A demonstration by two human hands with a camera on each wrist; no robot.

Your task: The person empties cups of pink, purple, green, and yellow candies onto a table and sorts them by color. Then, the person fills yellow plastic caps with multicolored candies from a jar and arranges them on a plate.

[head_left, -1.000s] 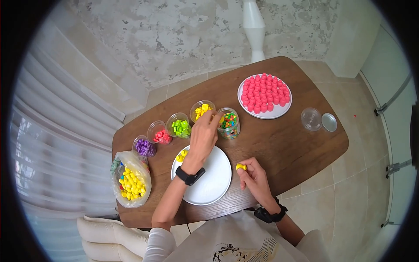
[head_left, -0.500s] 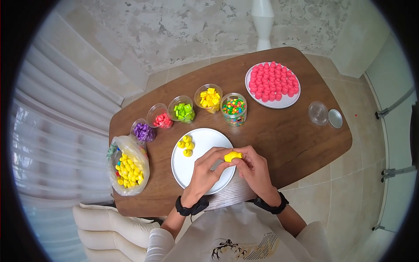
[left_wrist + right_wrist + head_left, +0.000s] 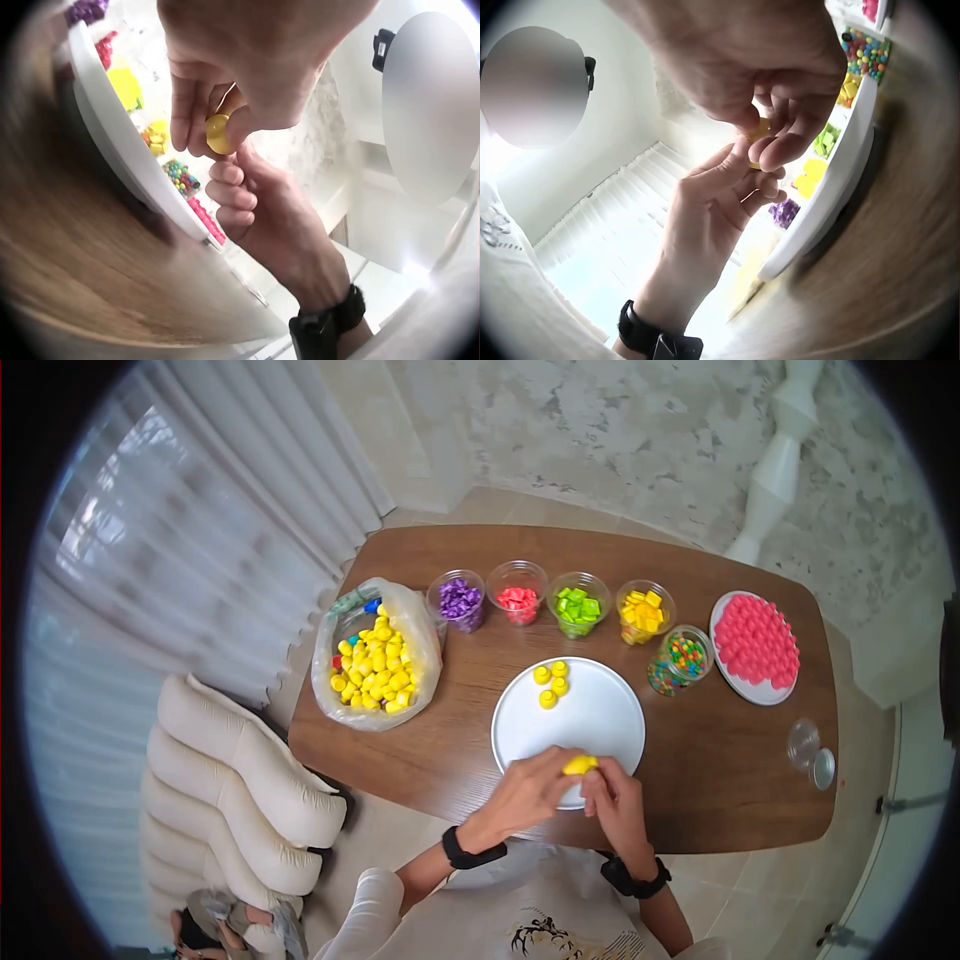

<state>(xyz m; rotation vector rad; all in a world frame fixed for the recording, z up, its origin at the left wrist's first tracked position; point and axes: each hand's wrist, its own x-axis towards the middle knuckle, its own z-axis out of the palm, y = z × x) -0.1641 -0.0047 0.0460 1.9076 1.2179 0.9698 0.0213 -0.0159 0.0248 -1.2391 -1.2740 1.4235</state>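
Note:
A small yellow capsule [image 3: 580, 765] is held between both hands, low over the near edge of a round white plate [image 3: 515, 725]. My left hand [image 3: 522, 792] pinches it from the left between thumb and fingers. From the other side my right hand [image 3: 620, 812] grips it, its fingers curled. In the left wrist view the capsule's round yellow end [image 3: 218, 135] shows at the left thumb, while the fingers hide most of its body. Several similar yellow capsules [image 3: 547, 700] stand together at the plate's far side.
A plastic bag [image 3: 425, 650] of yellow capsules stands left. Beyond the plate are clear cups of purple [image 3: 460, 600], red [image 3: 517, 600], green [image 3: 577, 608] and yellow pieces [image 3: 642, 612], plus a jar of coloured candies [image 3: 682, 660]. Right are pink pieces [image 3: 757, 640] on a plate, and lids [image 3: 822, 768].
My left hand came back from the cup of yellow pieces and met my right hand at the yellow capsule. Both now hold it over the plate's near edge. The head view has turned left.

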